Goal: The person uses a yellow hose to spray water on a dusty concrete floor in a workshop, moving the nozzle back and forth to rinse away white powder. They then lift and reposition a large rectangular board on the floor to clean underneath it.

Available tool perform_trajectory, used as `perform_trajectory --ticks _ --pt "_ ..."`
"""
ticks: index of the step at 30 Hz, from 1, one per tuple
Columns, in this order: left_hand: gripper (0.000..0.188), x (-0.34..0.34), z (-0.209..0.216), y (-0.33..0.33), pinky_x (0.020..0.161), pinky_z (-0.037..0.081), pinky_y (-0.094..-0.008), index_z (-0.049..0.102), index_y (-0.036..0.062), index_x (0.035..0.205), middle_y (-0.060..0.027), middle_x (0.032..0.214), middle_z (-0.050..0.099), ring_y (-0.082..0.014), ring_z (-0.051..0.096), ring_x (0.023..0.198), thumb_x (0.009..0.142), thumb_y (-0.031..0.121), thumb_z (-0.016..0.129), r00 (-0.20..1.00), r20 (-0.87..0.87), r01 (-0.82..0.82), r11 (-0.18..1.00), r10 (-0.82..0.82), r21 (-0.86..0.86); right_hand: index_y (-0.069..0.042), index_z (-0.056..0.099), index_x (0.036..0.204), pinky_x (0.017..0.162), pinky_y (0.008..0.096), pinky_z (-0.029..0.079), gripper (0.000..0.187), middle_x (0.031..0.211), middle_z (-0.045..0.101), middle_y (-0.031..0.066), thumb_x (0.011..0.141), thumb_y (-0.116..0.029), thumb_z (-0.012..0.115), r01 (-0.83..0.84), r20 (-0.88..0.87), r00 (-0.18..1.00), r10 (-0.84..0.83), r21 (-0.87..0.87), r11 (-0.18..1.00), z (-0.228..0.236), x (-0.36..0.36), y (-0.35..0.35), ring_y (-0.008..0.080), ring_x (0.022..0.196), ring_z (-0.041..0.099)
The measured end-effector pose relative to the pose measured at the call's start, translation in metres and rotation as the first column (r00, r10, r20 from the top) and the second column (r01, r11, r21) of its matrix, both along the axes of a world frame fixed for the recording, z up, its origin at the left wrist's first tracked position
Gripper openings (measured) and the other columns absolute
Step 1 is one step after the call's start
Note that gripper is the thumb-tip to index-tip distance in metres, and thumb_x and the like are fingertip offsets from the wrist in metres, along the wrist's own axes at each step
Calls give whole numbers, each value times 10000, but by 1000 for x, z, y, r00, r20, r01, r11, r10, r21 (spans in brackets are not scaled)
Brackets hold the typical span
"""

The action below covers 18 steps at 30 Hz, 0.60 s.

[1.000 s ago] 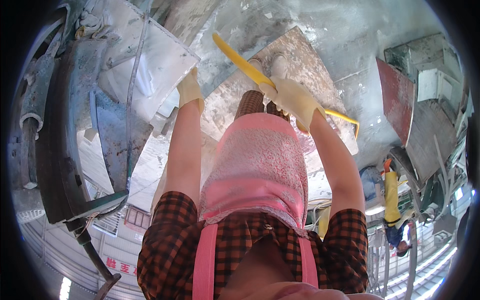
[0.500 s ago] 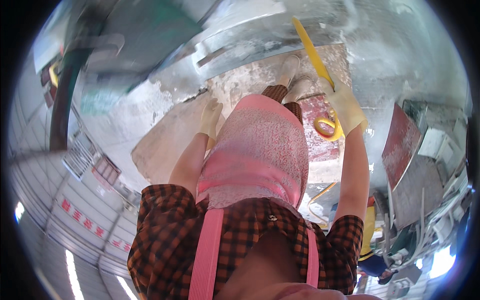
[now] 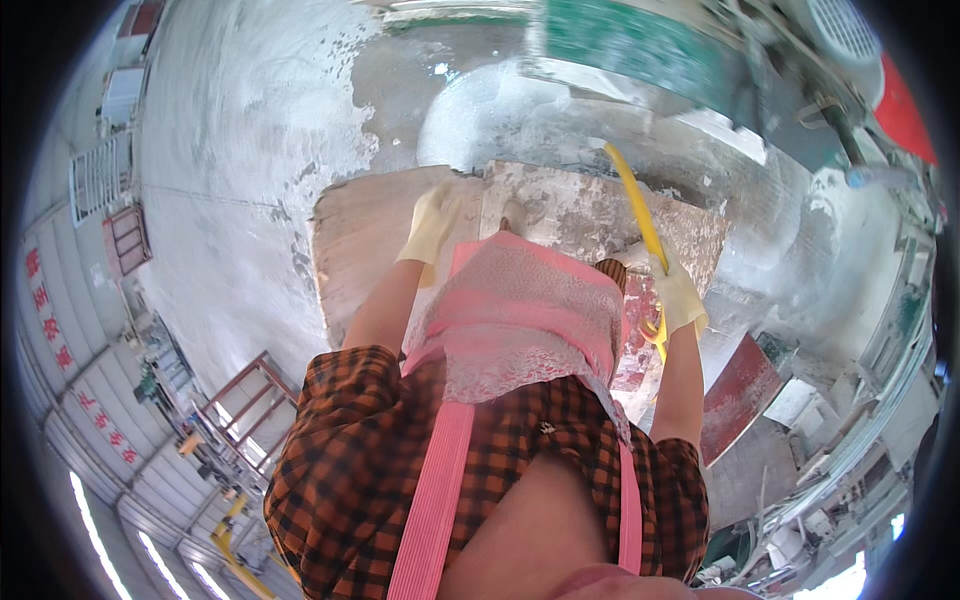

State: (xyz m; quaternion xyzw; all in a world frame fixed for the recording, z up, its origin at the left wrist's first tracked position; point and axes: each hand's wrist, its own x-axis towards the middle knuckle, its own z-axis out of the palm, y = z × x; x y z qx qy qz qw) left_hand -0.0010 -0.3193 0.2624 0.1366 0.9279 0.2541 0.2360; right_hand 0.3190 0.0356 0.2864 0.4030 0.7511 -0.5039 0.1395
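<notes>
My right hand (image 3: 679, 296), in a cream glove, is closed round the middle of a long yellow tool (image 3: 636, 204). Its narrow, straight part points ahead and away from me. A looped yellow handle (image 3: 655, 332) shows behind the glove, partly covered by my hand and forearm; the exact kind of tool is unclear. On the other side, my left hand (image 3: 432, 222) hangs beside my pink apron (image 3: 520, 300), gloved likewise, its slightly blurred fingers extended with nothing in them.
Worn boards (image 3: 370, 225) lie under my feet on a wet, whitish floor (image 3: 240, 190). A blurred green panel (image 3: 640, 50) stands ahead to the right. A red-brown board (image 3: 738, 395) leans among clutter at right. A metal frame (image 3: 255, 405) is at left.
My view has turned to the left; the green panel shifts from upper left to upper right. My feet have stepped. The yellow tool stays in my right hand.
</notes>
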Motion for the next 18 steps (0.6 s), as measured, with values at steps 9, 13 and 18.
perform_trajectory --ticks 9,13,18 --pt "403 -120 62 -52 1026 486 -428 657 24 1262 -227 1219 682 -372 635 1171 913 226 663 953 -302 29 988 19 155 -161 503 1481 838 441 500 565 1094 716 197 998 -449 558 -59 110 993 47 107 993 55 -75 -65 359 977 686" --pt "431 -101 47 -2 1018 489 -396 652 -13 1262 -198 1188 709 -336 664 1142 959 294 640 991 114 36 960 -70 278 -120 621 1343 837 439 510 514 1090 712 208 966 -465 563 112 -81 990 -112 -8 994 64 -132 -91 340 973 690" --pt "777 -65 27 114 1021 491 -460 335 -52 1489 -252 1344 559 -370 579 1232 977 458 622 464 885 -249 955 -29 162 -222 649 1265 807 481 542 394 1043 732 125 925 -393 548 -20 37 999 12 226 974 57 -178 -114 335 964 700"
